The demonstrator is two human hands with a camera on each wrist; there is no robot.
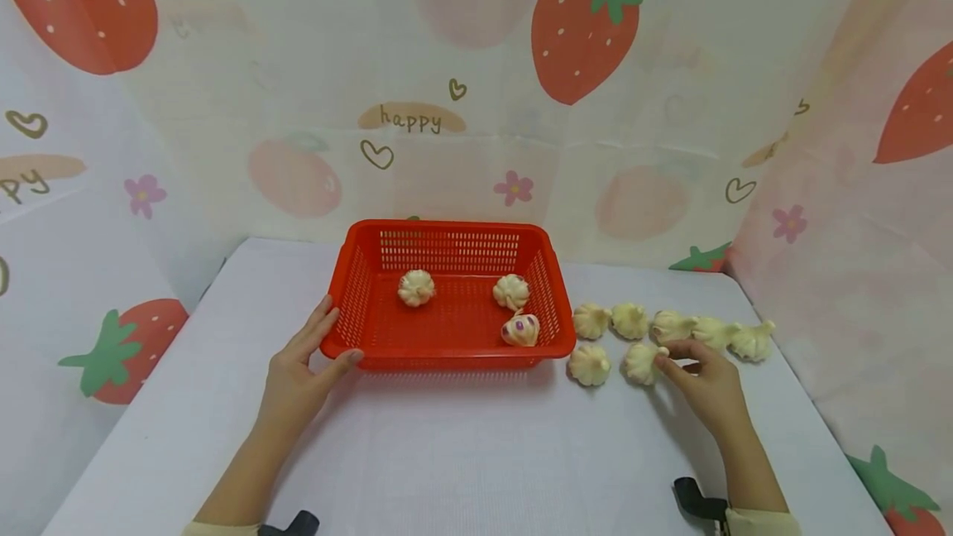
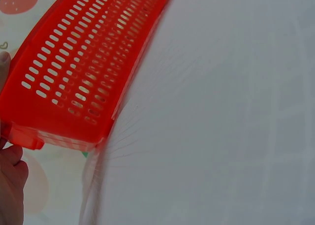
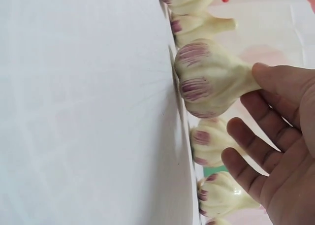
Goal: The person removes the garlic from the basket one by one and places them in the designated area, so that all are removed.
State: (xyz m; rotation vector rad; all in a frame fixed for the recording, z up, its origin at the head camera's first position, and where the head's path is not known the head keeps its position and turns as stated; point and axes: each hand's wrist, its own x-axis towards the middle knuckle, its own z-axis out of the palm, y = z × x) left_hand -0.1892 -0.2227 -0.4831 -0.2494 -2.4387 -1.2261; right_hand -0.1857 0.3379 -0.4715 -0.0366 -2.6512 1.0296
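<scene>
My right hand (image 1: pixel 707 387) pinches a garlic bulb (image 3: pixel 209 80) by its stem between thumb and fingers. The bulb is at or just above the table top, stem up, with purple streaks on its sides. Around it are other garlic bulbs, such as one (image 1: pixel 590 365) to its left and a row (image 1: pixel 673 327) behind. My left hand (image 1: pixel 298 379) grips the front left corner of a red plastic basket (image 1: pixel 447 353), thumb on the front rim and fingers along the left side. Inside lie three garlic bulbs: one (image 1: pixel 416 288) at left, two (image 1: pixel 511 292) at right.
A white cloth covers the table (image 1: pixel 476 453). Behind it and at both sides hangs a curtain (image 1: pixel 476 172) printed with strawberries. Some bulbs (image 1: pixel 591 321) lie close against the basket's right side.
</scene>
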